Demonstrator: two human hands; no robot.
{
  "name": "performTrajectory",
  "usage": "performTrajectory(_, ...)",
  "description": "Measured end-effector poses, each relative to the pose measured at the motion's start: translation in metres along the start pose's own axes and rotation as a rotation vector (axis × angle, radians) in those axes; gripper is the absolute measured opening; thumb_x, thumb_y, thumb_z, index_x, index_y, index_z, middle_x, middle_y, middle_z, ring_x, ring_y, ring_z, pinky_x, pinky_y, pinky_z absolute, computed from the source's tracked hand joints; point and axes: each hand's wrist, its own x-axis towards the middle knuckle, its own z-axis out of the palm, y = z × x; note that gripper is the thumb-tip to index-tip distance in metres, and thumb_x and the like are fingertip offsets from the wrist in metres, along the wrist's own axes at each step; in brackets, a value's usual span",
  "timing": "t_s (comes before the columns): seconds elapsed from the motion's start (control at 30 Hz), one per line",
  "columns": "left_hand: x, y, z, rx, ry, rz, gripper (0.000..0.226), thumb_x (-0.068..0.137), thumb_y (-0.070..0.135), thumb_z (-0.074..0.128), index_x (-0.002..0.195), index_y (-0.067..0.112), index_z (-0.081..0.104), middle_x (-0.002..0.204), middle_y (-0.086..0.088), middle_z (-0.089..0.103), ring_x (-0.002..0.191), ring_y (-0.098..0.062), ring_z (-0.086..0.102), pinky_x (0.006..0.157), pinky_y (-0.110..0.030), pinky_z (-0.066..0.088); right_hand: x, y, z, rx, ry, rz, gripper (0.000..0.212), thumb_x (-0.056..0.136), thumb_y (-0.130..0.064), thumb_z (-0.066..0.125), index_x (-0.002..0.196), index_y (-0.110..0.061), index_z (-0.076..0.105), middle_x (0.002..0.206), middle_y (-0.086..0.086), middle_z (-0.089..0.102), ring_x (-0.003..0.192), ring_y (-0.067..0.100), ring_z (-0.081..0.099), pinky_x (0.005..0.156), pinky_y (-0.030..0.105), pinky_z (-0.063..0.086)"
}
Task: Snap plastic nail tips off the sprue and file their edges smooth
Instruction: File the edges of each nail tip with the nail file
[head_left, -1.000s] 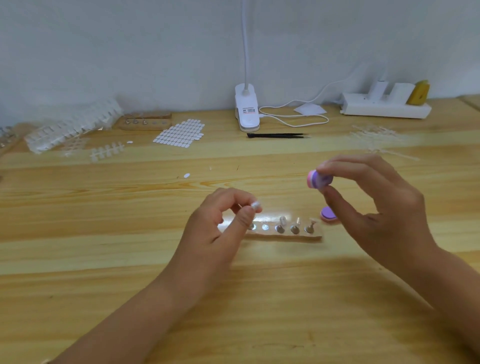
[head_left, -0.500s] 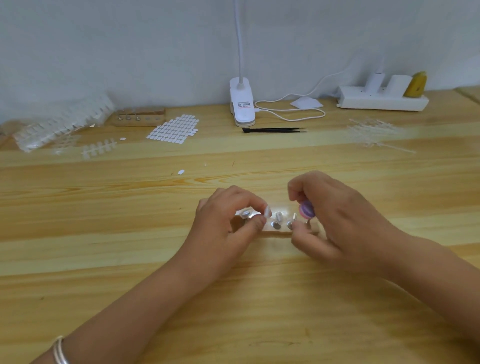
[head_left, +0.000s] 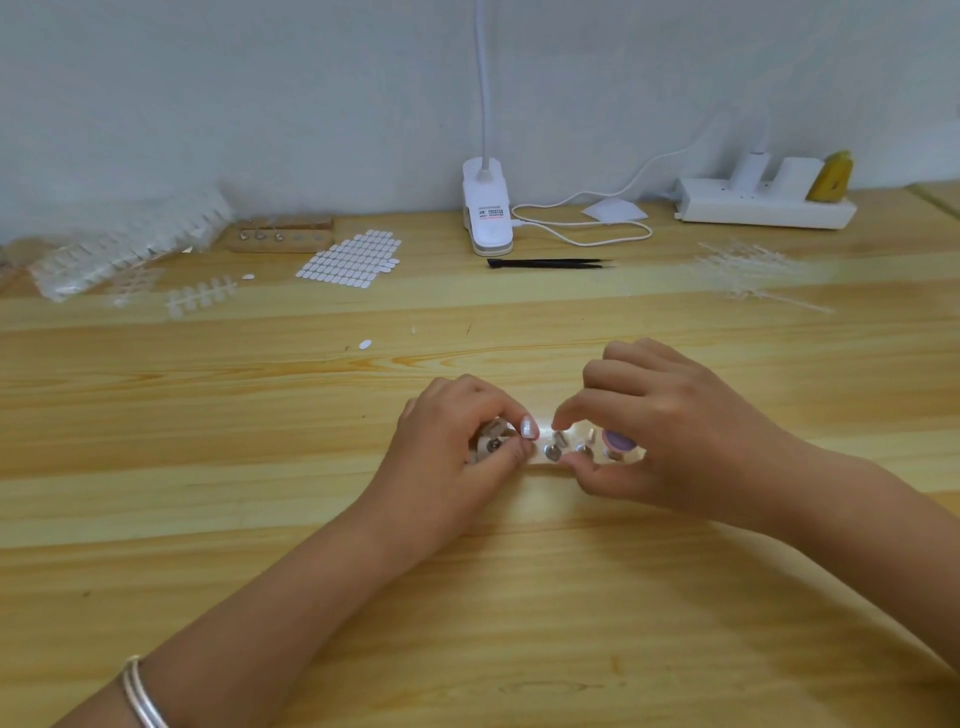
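Pinching a nail tip (head_left: 529, 427) between thumb and forefinger of the left hand (head_left: 457, 452), at the nine o'clock end of the peg holder (head_left: 545, 469) near the table's (head_left: 467, 623) middle. Holding the right hand (head_left: 670, 431) over the holder's three o'clock end, forefinger and thumb curling narrowly around a metal peg (head_left: 554, 452), contact impossible to tell, a purple disc (head_left: 619, 442) lying under the palm.

Soft, even light; white glare on the wooden table (head_left: 540, 499); hazy, blurred far-left corner.
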Motion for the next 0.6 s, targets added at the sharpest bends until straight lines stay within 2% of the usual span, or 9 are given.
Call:
performTrajectory(0.17, -0.001, 0.001, 0.000, 0.078, 0.014, -0.002, 0.014, 0.079, 0.027, 0.078, 0.088, 0.030, 0.068, 0.094, 0.013, 0.062, 0.096, -0.007, 0.049, 0.091, -0.033, 0.034, 0.002, -0.001, 0.001, 0.069, -0.003, 0.036, 0.020, 0.073, -0.027, 0.085, 0.085, -0.013, 0.076, 0.075, -0.015, 0.032, 0.069, 0.012, 0.041, 0.071, 0.030, 0.043)
performTrajectory(0.23, -0.002, 0.001, 0.000, 0.120, 0.010, -0.006, 0.017, 0.077, 0.031, 0.079, 0.087, 0.032, 0.066, 0.091, 0.015, 0.061, 0.093, -0.005, 0.048, 0.089, -0.028, 0.030, 0.003, -0.001, 0.002, 0.078, -0.046, 0.065, 0.022, 0.073, -0.031, 0.084, 0.086, -0.015, 0.076, 0.074, -0.015, 0.033, 0.067, 0.014, 0.046, 0.070, 0.029, 0.042)
performTrajectory(0.37, -0.001, 0.003, -0.001, 0.153, -0.019, 0.005, 0.018, 0.076, 0.033, 0.078, 0.086, 0.033, 0.062, 0.082, 0.016, 0.056, 0.087, -0.004, 0.045, 0.086, -0.028, 0.027, 0.002, -0.002, 0.006, 0.134, -0.060, 0.102, 0.014, 0.072, -0.017, 0.086, 0.078, -0.016, 0.074, 0.069, -0.015, 0.033, 0.068, 0.012, 0.039, 0.069, 0.031, 0.042)
performTrajectory(0.43, -0.001, 0.004, -0.002, 0.180, -0.020, 0.018, 0.018, 0.077, 0.035, 0.077, 0.088, 0.035, 0.062, 0.082, 0.016, 0.056, 0.087, -0.003, 0.045, 0.088, -0.029, 0.028, 0.002, -0.004, 0.006, 0.168, -0.063, 0.120, 0.010, 0.073, -0.016, 0.082, 0.077, -0.019, 0.073, 0.067, -0.015, 0.032, 0.068, 0.007, 0.034, 0.071, 0.026, 0.037)
performTrajectory(0.5, -0.003, 0.004, -0.002, 0.231, 0.009, 0.057, 0.029, 0.076, 0.038, 0.077, 0.101, 0.034, 0.062, 0.095, 0.018, 0.058, 0.094, -0.003, 0.047, 0.093, -0.030, 0.029, 0.000, -0.006, 0.001, 0.234, -0.046, 0.169, 0.005, 0.073, -0.019, 0.075, 0.077, -0.021, 0.072, 0.063, -0.014, 0.033, 0.066, 0.004, 0.031, 0.071, 0.022, 0.032)
performTrajectory(0.57, -0.008, 0.006, -0.005, 0.263, 0.076, 0.161, 0.052, 0.071, 0.038, 0.080, 0.117, 0.030, 0.059, 0.113, 0.015, 0.059, 0.105, -0.008, 0.053, 0.097, -0.028, 0.029, -0.002, -0.006, -0.007, 0.362, -0.034, 0.268, 0.006, 0.073, -0.020, 0.073, 0.077, -0.024, 0.071, 0.061, -0.010, 0.042, 0.064, 0.008, 0.039, 0.070, 0.018, 0.032)
performTrajectory(0.6, -0.011, 0.008, -0.008, 0.268, 0.127, 0.247, 0.055, 0.070, 0.037, 0.080, 0.120, 0.027, 0.058, 0.116, 0.011, 0.060, 0.106, -0.010, 0.055, 0.098, -0.028, 0.029, -0.002, -0.007, -0.013, 0.453, -0.031, 0.323, 0.007, 0.074, -0.021, 0.074, 0.078, -0.026, 0.070, 0.062, -0.009, 0.046, 0.064, 0.010, 0.044, 0.068, 0.015, 0.032)
